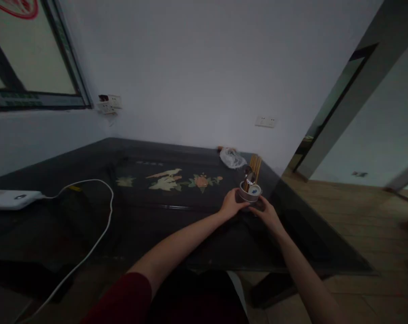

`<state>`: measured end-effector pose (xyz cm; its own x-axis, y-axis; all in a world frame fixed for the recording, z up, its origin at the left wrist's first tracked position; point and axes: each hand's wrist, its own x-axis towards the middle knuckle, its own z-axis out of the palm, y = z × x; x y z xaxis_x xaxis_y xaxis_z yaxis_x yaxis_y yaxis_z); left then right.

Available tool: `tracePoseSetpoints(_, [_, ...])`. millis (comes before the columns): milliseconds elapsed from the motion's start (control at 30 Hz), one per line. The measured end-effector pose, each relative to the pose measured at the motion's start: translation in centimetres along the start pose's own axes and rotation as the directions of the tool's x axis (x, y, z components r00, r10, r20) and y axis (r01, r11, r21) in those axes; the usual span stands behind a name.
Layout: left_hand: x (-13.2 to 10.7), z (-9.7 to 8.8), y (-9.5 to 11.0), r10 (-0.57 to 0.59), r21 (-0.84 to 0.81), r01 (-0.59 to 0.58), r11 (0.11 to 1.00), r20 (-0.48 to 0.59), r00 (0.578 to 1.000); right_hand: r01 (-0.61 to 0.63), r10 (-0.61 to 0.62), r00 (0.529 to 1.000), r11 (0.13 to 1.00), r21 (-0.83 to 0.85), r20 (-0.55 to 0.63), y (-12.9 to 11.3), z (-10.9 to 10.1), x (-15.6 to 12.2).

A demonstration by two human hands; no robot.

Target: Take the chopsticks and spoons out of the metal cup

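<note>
The left hand (232,204) and the right hand (268,214) held a pale bowl (247,197) between them at the right of the worktop (150,225). The fingers curved around its left and right sides, narrowed to its width, and both thumbs lay toward the near side. Whether its base touched the surface could not be told. Brown sticks (256,164) rose from the bowl, leaning a little to the far right, with shiny metal spoons (250,178) beside them and a white piece with a blue mark (254,190) at the near right. This tall load looked top-heavy, so even pressure from both sides and a level rim seemed the safest hold. The clear plastic bag (231,158) on the far left sat near enough to the sticks to deserve some care.
</note>
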<state>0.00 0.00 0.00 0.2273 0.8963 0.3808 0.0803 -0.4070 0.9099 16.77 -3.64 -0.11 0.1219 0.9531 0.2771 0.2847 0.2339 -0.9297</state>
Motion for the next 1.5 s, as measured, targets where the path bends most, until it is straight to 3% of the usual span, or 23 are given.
tracePoseSetpoints(133, [0.0, -0.5, -0.4, -0.004, -0.08, 0.005, 0.997, 0.012, 1.0, 0.028, -0.028, 1.0, 1.0, -0.006, 0.005, -0.5, 0.5, 0.2])
tracePoseSetpoints(267, [-0.3, -2.3, 0.3, 0.026, -0.111, -0.024, 0.993, 0.013, 1.0, 0.057, -0.057, 0.998, 0.998, -0.027, 0.005, -2.0, 1.6, 0.1])
tracePoseSetpoints(400, [-0.8, -5.6, 1.8, 0.05, -0.12, -0.048, 0.992, 0.008, 0.999, 0.112, -0.112, 0.993, 0.994, -0.01, 0.025, -4.2, 3.9, 0.1])
tracePoseSetpoints(567, [-2.7, -10.8, 3.3, 0.0, -0.067, -0.001, 0.998, -0.018, 1.0, 0.132, -0.135, 0.982, 0.991, 0.036, 0.134, -6.4, 8.0, -0.1])
tracePoseSetpoints(700, [-4.8, -14.8, 3.5, -0.03, 0.018, 0.031, 0.999, -0.049, 0.998, 0.139, -0.148, 0.957, 0.989, 0.053, 0.248, -7.1, 11.3, -0.5])
tracePoseSetpoints(833, [-6.4, -17.3, 3.2, -0.058, 0.062, 0.062, 0.996, -0.063, 0.996, 0.135, -0.148, 0.936, 0.989, 0.064, 0.319, -7.7, 13.5, -1.2])
tracePoseSetpoints(967, [-7.4, -18.1, 3.5, -0.083, 0.072, 0.086, 0.994, -0.04, 0.996, 0.104, -0.134, 0.93, 0.989, 0.103, 0.342, -7.9, 14.3, -1.9])
tracePoseSetpoints(1500, [-8.3, -17.7, 3.1, -0.092, 0.096, 0.093, 0.991, -0.014, 0.996, 0.081, -0.117, 0.914, 0.991, 0.108, 0.388, -7.3, 13.9, -2.4])
